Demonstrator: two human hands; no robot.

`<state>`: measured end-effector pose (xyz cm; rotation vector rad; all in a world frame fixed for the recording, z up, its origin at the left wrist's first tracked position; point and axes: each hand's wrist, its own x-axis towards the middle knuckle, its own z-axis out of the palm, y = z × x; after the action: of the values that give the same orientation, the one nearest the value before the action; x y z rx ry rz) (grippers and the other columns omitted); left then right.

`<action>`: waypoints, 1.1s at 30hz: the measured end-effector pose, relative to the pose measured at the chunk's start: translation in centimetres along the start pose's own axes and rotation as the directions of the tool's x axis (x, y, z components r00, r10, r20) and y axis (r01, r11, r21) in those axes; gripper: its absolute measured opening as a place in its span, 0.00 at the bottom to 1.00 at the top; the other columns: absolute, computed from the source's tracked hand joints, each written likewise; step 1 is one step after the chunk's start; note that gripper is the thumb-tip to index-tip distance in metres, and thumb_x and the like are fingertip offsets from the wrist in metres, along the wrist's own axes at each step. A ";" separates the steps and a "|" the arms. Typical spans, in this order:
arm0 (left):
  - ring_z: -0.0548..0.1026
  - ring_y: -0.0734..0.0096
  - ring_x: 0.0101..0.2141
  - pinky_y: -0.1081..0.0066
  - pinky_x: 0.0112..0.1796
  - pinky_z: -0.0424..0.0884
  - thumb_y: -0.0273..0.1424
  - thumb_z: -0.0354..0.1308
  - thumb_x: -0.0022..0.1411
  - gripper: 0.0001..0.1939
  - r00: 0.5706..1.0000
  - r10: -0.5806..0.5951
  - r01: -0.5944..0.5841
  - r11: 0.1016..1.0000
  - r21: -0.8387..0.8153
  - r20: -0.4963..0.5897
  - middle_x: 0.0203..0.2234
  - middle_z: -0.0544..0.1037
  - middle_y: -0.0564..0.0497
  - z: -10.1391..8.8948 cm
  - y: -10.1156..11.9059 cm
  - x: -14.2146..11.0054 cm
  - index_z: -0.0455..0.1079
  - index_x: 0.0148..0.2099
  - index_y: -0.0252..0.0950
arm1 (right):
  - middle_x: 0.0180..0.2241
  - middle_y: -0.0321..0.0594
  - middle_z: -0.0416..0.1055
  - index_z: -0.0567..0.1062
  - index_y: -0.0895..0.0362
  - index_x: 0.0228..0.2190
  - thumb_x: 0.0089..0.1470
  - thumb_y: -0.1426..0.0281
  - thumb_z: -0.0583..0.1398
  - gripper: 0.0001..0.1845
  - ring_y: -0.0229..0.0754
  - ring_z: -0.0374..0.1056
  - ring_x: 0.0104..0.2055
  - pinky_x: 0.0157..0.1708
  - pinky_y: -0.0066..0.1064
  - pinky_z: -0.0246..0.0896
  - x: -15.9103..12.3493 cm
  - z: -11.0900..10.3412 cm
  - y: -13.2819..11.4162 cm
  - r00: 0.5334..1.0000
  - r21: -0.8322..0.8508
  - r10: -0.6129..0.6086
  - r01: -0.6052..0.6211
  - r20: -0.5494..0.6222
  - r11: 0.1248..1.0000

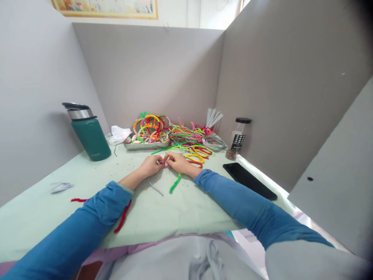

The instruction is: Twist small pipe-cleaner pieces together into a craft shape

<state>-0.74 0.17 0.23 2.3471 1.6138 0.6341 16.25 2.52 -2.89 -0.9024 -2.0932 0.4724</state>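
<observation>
My left hand (151, 165) and my right hand (176, 161) meet over the middle of the table, fingertips pinched together. Between them is a small pink pipe cleaner piece (164, 163), partly covered by the fingers. A thin grey wire (155, 187) lies on the cloth just below my left hand. Under my right wrist a green pipe cleaner (175, 184) sticks out toward me. Two ends of red pipe cleaner (122, 217) show beside my left sleeve.
Behind the hands stand a metal tray (147, 146) of craft pieces, a heap of colourful pipe cleaners (186, 134) and a wire coil (214, 143). A green bottle (91, 138) is left; a clear jar (237, 140) and black phone (249, 181) are right. Grey partitions (151, 70) enclose the table.
</observation>
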 end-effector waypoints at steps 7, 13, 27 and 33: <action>0.73 0.66 0.32 0.72 0.33 0.63 0.40 0.56 0.53 0.13 0.995 0.086 -0.079 0.988 0.131 -0.045 0.30 0.79 0.49 0.1 -0.3 0.3 0.74 0.34 0.36 | 0.26 0.33 0.69 0.74 0.56 0.34 0.51 0.75 0.55 0.10 0.35 0.61 0.29 0.31 0.26 0.52 0.0 -0.1 -0.2 1.000 -0.008 0.009 -0.009 0.006 1.000; 0.74 0.65 0.32 0.72 0.32 0.62 0.42 0.56 0.53 0.14 0.996 0.080 -0.073 0.986 0.150 -0.044 0.30 0.79 0.48 0.0 0.1 0.1 0.74 0.34 0.36 | 0.25 0.33 0.69 0.74 0.56 0.34 0.51 0.74 0.55 0.09 0.36 0.61 0.29 0.32 0.26 0.52 0.1 0.0 0.0 0.999 0.013 0.029 -0.029 0.013 0.999; 0.74 0.64 0.34 0.72 0.34 0.63 0.36 0.52 0.55 0.14 0.998 0.052 -0.048 0.992 0.119 -0.032 0.34 0.80 0.48 0.1 -0.1 0.4 0.75 0.38 0.36 | 0.24 0.33 0.69 0.73 0.56 0.34 0.52 0.73 0.55 0.08 0.35 0.61 0.27 0.30 0.25 0.51 0.0 -0.1 0.0 0.999 0.027 0.039 -0.040 0.027 0.999; 0.72 0.66 0.32 0.72 0.33 0.64 0.37 0.52 0.52 0.16 1.000 0.021 -0.022 1.000 0.008 0.013 0.29 0.78 0.50 0.2 -0.5 0.6 0.75 0.36 0.34 | 0.25 0.33 0.69 0.73 0.56 0.34 0.52 0.73 0.55 0.08 0.35 0.61 0.28 0.30 0.25 0.52 -0.1 0.0 0.0 0.999 0.030 0.029 -0.030 0.014 0.999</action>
<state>-0.94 0.89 -0.01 2.3727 1.5910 0.6164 16.28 2.51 -2.94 -0.9159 -2.0823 0.5257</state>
